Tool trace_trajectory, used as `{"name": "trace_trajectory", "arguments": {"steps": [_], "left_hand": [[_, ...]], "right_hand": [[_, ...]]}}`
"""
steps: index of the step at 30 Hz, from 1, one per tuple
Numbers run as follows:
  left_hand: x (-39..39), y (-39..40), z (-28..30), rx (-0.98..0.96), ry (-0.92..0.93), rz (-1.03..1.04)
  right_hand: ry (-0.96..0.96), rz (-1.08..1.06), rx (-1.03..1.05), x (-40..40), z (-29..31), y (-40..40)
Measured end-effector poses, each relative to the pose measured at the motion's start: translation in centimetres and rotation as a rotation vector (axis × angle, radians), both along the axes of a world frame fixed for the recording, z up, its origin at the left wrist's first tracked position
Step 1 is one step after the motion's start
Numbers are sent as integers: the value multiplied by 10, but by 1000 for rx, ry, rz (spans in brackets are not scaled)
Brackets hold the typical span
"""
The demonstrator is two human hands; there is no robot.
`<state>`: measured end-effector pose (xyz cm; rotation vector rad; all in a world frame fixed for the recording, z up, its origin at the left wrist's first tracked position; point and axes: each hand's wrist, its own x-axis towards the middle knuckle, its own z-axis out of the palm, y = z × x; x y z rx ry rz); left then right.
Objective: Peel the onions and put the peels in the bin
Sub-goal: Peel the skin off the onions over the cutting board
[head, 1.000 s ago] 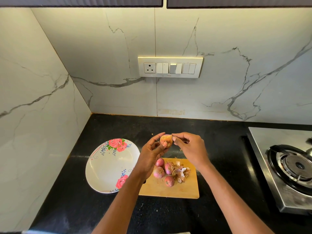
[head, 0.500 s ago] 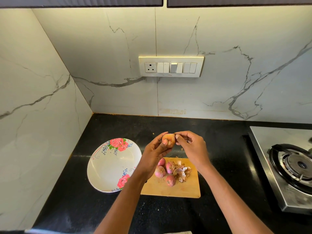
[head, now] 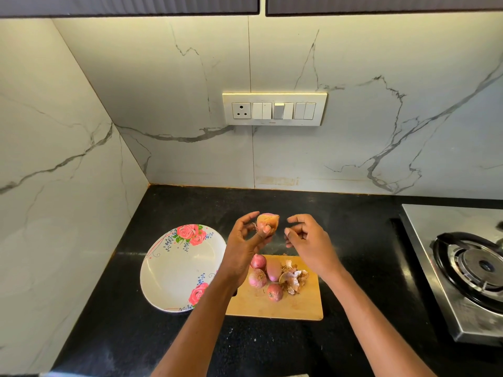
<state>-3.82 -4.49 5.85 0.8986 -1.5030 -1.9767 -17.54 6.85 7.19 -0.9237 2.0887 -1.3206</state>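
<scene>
Right hand (head: 307,240) has come off the small papery-skinned pink onion (head: 268,221), fingers loosely curled, empty; left hand (head: 245,246) pinches it mid-frame above the wooden cutting board (head: 275,308): regrip likely, peeling unfinished.

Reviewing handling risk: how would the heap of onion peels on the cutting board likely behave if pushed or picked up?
The peels look thin, curled and loosely heaped, so probably very light and floppy, apt to scatter rather than slide together. Their dry edges suggest they may crumble when pinched.
</scene>
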Motion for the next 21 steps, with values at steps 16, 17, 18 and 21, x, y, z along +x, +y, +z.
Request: {"name": "trace_trajectory", "arguments": {"steps": [16,17,18,21], "left_hand": [[-2,5,21,8,28,-139],[-2,5,21,23,31,-141],[-1,4,21,37,35,-141],[0,4,18,45,29,-147]], "right_hand": [[-57,-16,-180,-5,12,-8],[-65,-8,-181,-5,11,-8],[-79,-2,-182,-5,10,-8],[-198,-21,-214,-4,5,-7]]}}
